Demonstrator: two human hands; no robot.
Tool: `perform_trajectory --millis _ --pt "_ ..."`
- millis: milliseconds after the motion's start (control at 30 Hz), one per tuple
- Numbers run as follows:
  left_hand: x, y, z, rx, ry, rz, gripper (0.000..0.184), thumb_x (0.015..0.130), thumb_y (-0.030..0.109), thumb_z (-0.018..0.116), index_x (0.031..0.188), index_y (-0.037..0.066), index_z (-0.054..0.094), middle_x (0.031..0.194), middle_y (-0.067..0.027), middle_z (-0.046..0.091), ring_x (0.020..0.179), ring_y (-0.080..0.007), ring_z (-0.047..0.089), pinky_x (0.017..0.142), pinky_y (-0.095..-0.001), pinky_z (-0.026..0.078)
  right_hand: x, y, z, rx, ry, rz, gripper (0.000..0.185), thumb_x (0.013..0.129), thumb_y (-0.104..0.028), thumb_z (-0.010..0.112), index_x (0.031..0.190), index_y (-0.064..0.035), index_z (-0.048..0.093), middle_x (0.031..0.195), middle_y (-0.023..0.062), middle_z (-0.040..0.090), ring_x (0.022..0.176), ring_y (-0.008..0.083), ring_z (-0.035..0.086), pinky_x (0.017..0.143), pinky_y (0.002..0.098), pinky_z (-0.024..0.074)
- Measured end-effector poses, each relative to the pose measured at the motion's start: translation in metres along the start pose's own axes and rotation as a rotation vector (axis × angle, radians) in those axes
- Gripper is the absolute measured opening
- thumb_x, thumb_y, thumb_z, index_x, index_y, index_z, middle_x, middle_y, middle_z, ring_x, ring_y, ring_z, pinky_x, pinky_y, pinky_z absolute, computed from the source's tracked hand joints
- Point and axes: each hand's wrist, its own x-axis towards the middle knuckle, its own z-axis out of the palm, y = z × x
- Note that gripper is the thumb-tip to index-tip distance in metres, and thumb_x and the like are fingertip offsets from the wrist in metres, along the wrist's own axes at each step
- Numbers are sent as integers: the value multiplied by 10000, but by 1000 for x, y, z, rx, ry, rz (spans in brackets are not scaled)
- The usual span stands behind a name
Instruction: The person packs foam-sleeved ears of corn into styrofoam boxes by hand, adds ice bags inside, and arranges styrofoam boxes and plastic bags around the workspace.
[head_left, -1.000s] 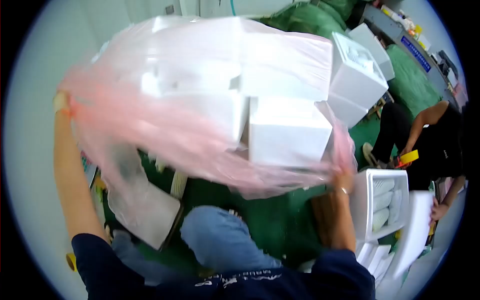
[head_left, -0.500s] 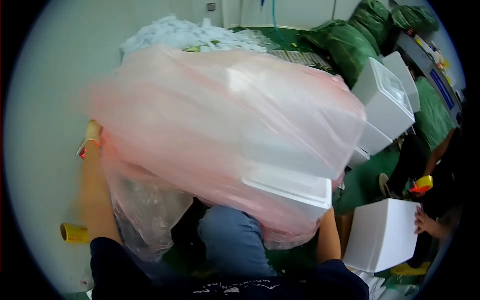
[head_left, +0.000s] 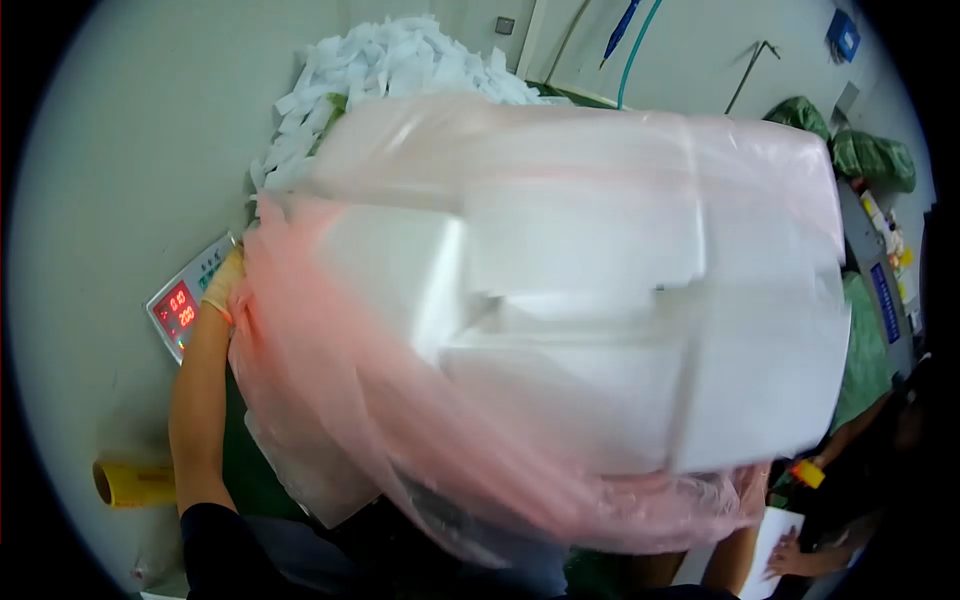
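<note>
A large translucent pink plastic bag [head_left: 330,370] spreads across the middle, with several white foam boxes [head_left: 580,390] inside it. My left hand [head_left: 226,285], in a pale glove, is closed on the bag's gathered left edge, beside a scale display [head_left: 180,305] with red digits. At the lower right, my right forearm [head_left: 732,560] reaches up to the bag's rim; the bag hides the fingers of my right hand. The boxes look blurred through the film.
White strips [head_left: 400,65] are heaped behind the bag. A yellow roll [head_left: 135,484] lies at the lower left. At the right, a co-worker's hand [head_left: 790,555] rests on a white foam box [head_left: 765,540], near a yellow and red tape tool [head_left: 806,473]. Green sacks [head_left: 872,160] stand farther back.
The bag with its boxes has swung right and now hides the open foam boxes at the right. My left hand has moved slightly right, and the scale display has come into view.
</note>
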Motion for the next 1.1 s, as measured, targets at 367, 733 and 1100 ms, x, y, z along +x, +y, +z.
perform_trajectory --millis 367,733,1100 --pt "-125 214 15 -128 -406 295 297 885 214 468 1096 95 640 1127 -61 625 1058 -209 553 912 -391 436 331 -334 68 -87 -493 -498 418 930 -381 536 1211 -72 563 1141 23 624 996 153 594 871 283 489" --pt "-279 235 -110 -105 -640 230 323 882 220 448 1121 105 633 1187 -64 619 1128 -224 544 974 -409 421 671 -516 265 -1378 -151 -1020 369 961 -400 426 1064 -94 606 842 71 628 770 218 589 714 360 484" --pt "-443 297 -108 -258 -805 426 423 844 259 505 1224 76 529 1294 -114 536 1223 -271 479 1047 -418 366 279 -269 121 -891 -398 -193 223 781 -15 513 991 -25 588 888 79 617 821 181 586 744 294 482"
